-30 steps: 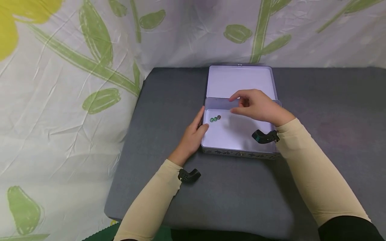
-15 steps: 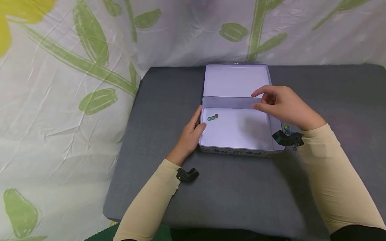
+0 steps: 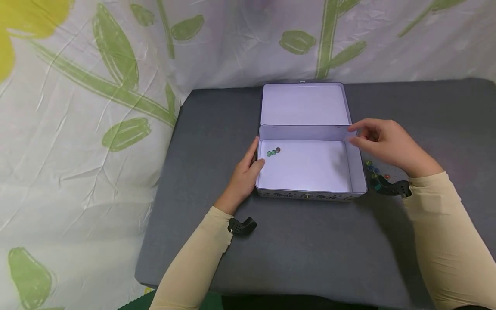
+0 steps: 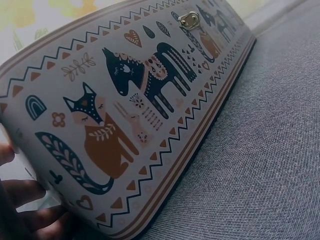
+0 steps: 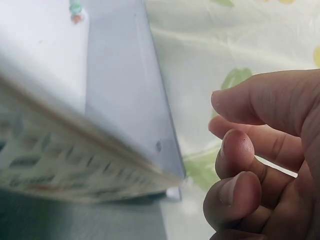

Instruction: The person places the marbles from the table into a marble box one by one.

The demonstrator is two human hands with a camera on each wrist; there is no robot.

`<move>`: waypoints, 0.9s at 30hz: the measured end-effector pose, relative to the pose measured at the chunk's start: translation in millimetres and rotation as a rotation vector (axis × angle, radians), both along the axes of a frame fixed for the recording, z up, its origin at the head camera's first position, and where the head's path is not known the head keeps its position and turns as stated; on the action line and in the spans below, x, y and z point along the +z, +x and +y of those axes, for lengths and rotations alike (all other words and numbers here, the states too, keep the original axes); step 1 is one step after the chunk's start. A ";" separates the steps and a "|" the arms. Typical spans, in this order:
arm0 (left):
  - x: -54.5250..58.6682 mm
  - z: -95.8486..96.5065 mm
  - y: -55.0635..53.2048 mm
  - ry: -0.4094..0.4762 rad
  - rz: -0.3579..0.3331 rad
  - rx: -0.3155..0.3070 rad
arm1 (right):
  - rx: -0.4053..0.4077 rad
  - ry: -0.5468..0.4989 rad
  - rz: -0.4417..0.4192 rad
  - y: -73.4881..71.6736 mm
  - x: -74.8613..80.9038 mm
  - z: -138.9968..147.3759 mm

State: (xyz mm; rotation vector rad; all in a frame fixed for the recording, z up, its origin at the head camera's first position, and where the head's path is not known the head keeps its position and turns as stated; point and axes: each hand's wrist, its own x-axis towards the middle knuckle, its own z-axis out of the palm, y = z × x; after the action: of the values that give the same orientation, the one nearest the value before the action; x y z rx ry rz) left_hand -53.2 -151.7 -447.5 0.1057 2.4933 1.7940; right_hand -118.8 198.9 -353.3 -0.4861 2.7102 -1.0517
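A rectangular tin box (image 3: 306, 165) with a pale inside stands on the table, its lid (image 3: 304, 103) folded back behind it. Three small glass marbles (image 3: 273, 152), two green and one brownish, lie in a row on its floor near the left wall. My left hand (image 3: 242, 176) grips the box's left wall, thumb at the rim and fingers along the outside. Over the right rim hovers my right hand (image 3: 387, 140), fingers bent loosely, thumb and index apart, nothing between them. The left wrist view shows the box's front (image 4: 135, 90), printed with a fox and a horse.
More loose marbles (image 3: 370, 165), green and blue, and a red marble (image 3: 387, 176) lie on the grey table (image 3: 302, 245) right of the box, partly hidden by the right wrist's camera. A leaf-patterned curtain (image 3: 240, 47) hangs along the back and left.
My right hand has moved right, from above the inside of the box to its right rim, uncovering marbles on the table. The left hand has kept its hold on the box.
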 end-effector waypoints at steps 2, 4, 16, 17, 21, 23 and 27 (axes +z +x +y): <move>-0.1 0.0 0.3 -0.005 0.004 0.002 | -0.005 -0.001 -0.007 1.9 -3.5 5.1; 0.2 -0.1 0.3 -0.006 0.005 0.001 | -0.009 0.006 -0.007 3.8 -7.0 10.1; 5.6 0.1 2.2 0.007 0.005 -0.037 | -0.052 0.088 -0.068 8.8 -36.2 36.2; 5.5 0.3 2.1 0.006 0.006 -0.038 | -0.052 0.095 -0.073 8.6 -38.9 37.5; 0.2 -0.1 0.6 0.003 0.028 -0.035 | -0.049 0.131 -0.084 6.4 -48.1 42.5; 0.2 0.0 0.3 0.002 0.033 -0.035 | -0.049 0.148 -0.090 5.2 -51.9 45.3; 0.8 0.0 0.5 0.000 0.030 -0.037 | -0.059 0.186 -0.104 3.7 -59.5 50.6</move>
State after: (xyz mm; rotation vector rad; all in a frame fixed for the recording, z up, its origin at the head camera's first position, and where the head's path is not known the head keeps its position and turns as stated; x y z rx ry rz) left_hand -52.7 -151.7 -446.7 0.1790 2.4940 1.7919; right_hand -115.1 249.4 -412.8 -0.3124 2.7096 -0.8034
